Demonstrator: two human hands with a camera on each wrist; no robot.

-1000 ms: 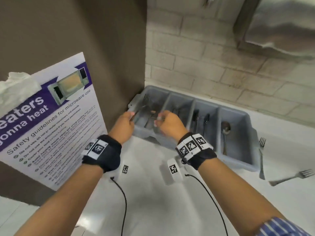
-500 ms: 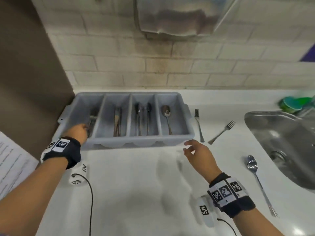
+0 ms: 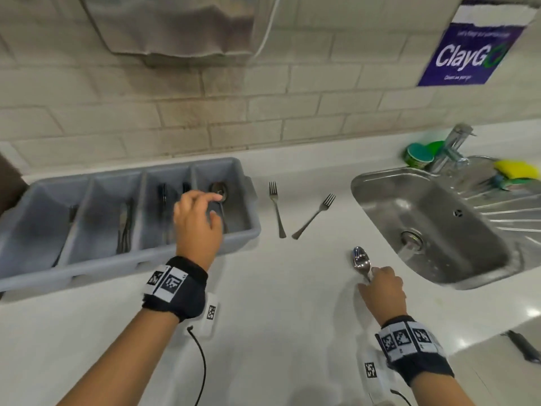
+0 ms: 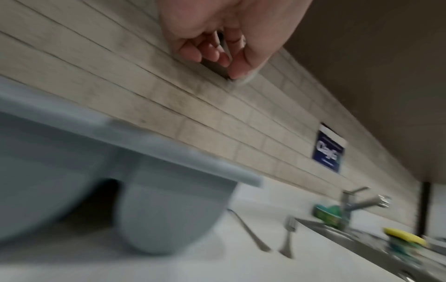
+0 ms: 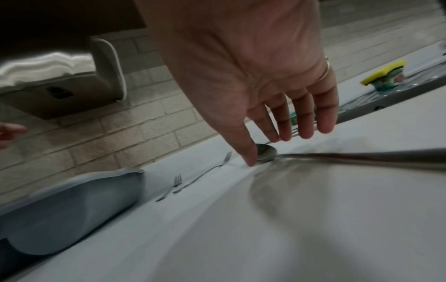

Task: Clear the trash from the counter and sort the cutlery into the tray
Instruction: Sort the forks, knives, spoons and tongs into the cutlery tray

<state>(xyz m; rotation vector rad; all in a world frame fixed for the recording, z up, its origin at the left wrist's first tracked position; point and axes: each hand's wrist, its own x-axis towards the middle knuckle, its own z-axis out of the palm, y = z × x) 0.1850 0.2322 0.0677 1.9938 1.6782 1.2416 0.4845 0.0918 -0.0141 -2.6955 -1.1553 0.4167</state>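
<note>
While the right hand point(image 3: 382, 291) covers the spoon point(image 3: 361, 260) handle, fingers spread, the left hand point(image 3: 197, 224) hovers relaxed, hiding part of the tray point(image 3: 87, 259).

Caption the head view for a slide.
Right hand reaches the counter spoon; left hand hovers over the grey cutlery tray.

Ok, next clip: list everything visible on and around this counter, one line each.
cutlery tray: 1, grey, four compartments, counter left; cutlery inside, spoon in rightmost
forks: 2, silver, counter right of tray
spoon: 1, silver, counter near sink
sink: 1, steel, right; tap behind
sponges: green by tap, yellow on drainer
ClayGo sign: 1, purple, wall
dispenser: 1, steel, wall
left hand: above tray, fingers loosely curled, empty
right hand: open, fingers at spoon's handle
</note>
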